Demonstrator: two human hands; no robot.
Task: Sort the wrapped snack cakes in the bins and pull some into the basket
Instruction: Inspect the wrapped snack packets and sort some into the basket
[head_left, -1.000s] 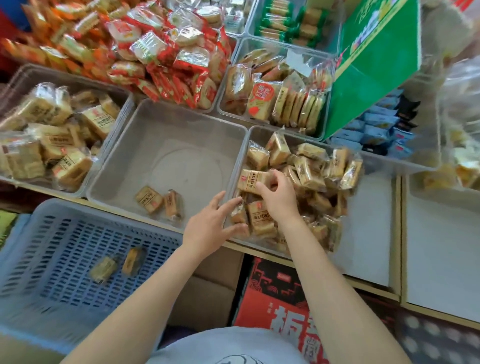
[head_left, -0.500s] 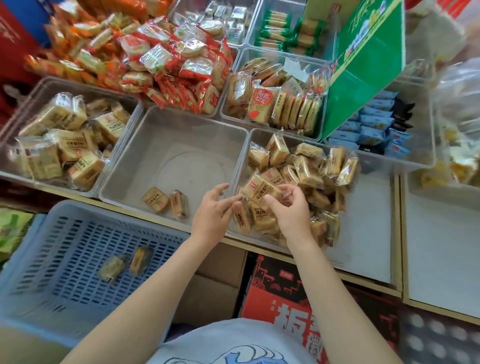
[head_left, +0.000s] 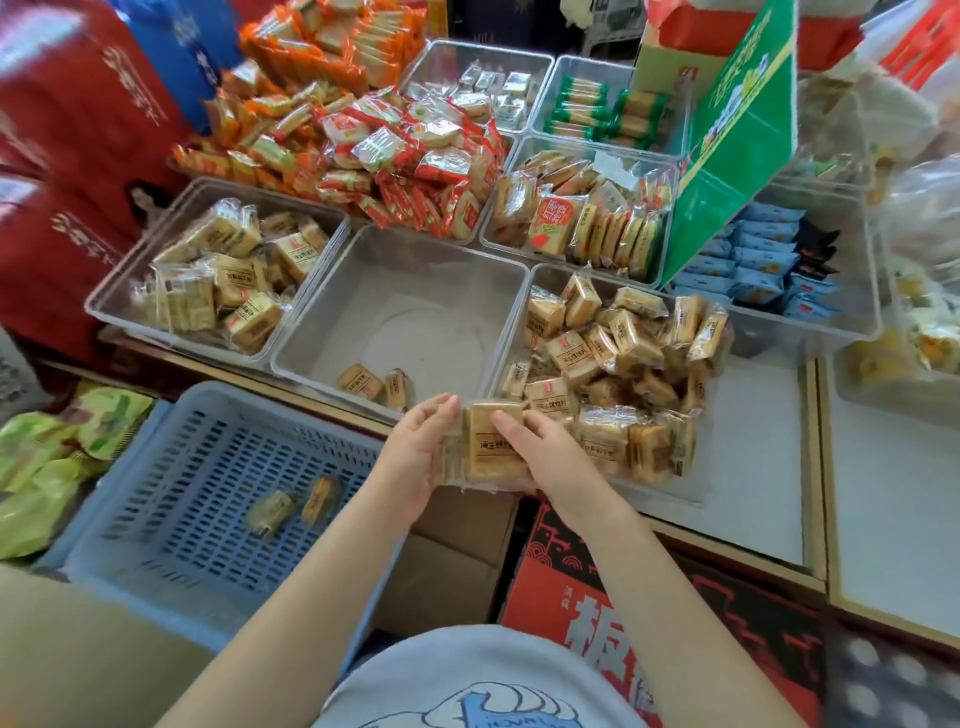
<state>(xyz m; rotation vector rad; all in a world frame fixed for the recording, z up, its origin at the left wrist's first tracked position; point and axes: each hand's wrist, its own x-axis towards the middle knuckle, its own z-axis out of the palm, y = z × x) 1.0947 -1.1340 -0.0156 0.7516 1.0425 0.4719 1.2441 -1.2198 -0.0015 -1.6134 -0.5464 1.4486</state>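
Both hands, left hand (head_left: 415, 447) and right hand (head_left: 545, 452), grip one wrapped cake (head_left: 491, 441); two cakes (head_left: 293, 504) lie in the basket (head_left: 156, 545), while the right bin (head_left: 524, 312) remains heaped.

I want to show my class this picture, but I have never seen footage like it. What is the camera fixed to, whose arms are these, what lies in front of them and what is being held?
There is no machine here. The one picture comes from a wide-angle camera worn on a person's head, looking forward and down, so the bare arms are the wearer's own. The left hand and the right hand hold a wrapped snack cake between them, fingers curled at its sides, above the near edge of the display. Ahead lie clear plastic bins: the right bin is piled with the same tan cakes, the middle bin holds just two, and the left bin is fairly full. Below them, at the left, a blue slotted basket has two cakes in it. Farther back lie red, orange and green wrapped snacks.
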